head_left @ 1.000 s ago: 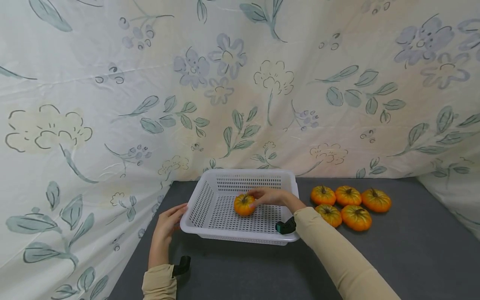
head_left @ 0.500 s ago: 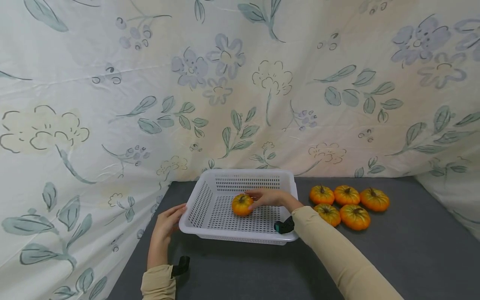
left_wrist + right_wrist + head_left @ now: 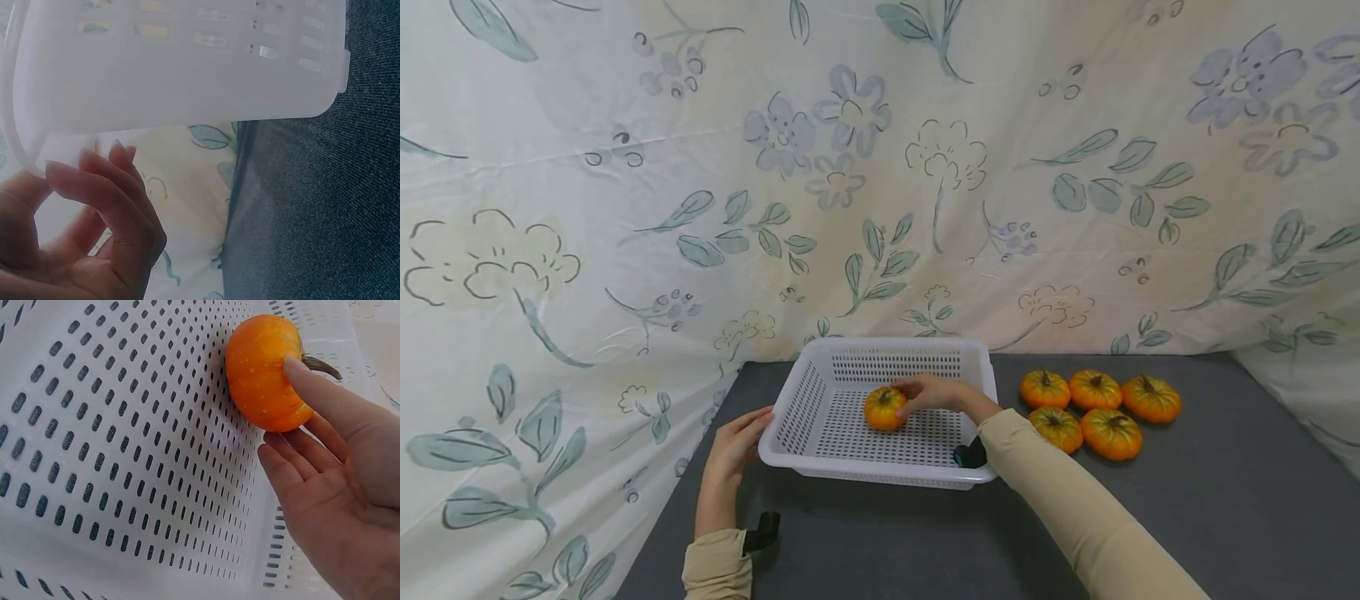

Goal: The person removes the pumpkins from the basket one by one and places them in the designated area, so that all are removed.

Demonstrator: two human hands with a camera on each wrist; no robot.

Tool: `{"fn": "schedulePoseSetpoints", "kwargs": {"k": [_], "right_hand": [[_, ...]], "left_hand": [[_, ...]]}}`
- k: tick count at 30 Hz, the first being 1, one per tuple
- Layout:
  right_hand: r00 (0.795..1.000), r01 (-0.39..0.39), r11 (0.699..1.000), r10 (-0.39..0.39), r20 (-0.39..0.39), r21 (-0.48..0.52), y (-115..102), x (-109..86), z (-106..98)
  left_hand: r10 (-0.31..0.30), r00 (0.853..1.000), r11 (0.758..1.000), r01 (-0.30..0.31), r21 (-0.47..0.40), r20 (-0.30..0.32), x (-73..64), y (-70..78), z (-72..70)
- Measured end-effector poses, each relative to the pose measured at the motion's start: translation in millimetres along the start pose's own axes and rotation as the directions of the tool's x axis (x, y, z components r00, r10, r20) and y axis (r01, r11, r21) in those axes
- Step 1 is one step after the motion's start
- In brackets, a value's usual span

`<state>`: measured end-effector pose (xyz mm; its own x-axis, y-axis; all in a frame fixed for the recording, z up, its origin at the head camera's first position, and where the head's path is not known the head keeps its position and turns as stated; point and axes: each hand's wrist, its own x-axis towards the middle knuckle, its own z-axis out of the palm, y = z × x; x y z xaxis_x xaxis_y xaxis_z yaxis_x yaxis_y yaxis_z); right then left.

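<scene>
A white slotted plastic basket (image 3: 880, 473) stands on the dark table in the head view. At its left end my left hand (image 3: 733, 446) grips the rim. The left wrist view shows the bent fingers (image 3: 115, 194) under the basket's rim, with the thumb partly behind it. Inside the basket sits one small orange pumpkin (image 3: 880, 410) with a brown stem. My right hand (image 3: 936, 393) reaches over the basket's right side and holds this pumpkin. In the right wrist view the thumb presses on the pumpkin (image 3: 259, 375) near its stem, the other fingers against its lower side.
Several more orange pumpkins (image 3: 1112, 434) lie grouped on the dark table (image 3: 1217, 500) to the right of the basket, close to my right sleeve (image 3: 1060, 492). A floral-patterned cloth (image 3: 880, 250) hangs behind the table and along its left side.
</scene>
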<state>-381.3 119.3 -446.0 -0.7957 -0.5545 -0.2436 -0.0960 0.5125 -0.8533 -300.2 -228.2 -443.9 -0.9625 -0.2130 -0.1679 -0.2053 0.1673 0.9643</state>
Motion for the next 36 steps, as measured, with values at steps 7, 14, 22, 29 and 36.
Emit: {"fn": "schedulePoseSetpoints", "kwargs": {"k": [7,14,22,29,36], "right_hand": [[1.000,-0.004,1.000,0.003,-0.031,-0.024,-2.9,0.0,0.4],[0.999,-0.010,1.000,0.010,-0.047,0.003,-4.4,0.5,0.6],[0.997,-0.005,1.000,0.004,-0.072,-0.017,-3.9,-0.2,-1.0],[0.997,0.030,0.999,-0.029,-0.075,0.013,-6.5,-3.7,-4.0],[0.994,0.055,0.997,-0.050,-0.094,0.060,-3.3,-3.9,-8.0]], "left_hand": [[-0.009,1.000,1.000,0.009,-0.016,0.013,-1.0,0.4,-1.3],[-0.010,1.000,1.000,0.010,-0.009,0.011,-1.2,0.0,-1.4],[0.002,1.000,1.000,-0.002,-0.011,-0.001,-0.8,1.2,-0.9],[0.001,1.000,1.000,-0.001,-0.002,-0.007,-1.1,0.9,-0.6],[-0.002,1.000,1.000,0.002,-0.002,-0.009,-0.6,-1.0,0.3]]}}
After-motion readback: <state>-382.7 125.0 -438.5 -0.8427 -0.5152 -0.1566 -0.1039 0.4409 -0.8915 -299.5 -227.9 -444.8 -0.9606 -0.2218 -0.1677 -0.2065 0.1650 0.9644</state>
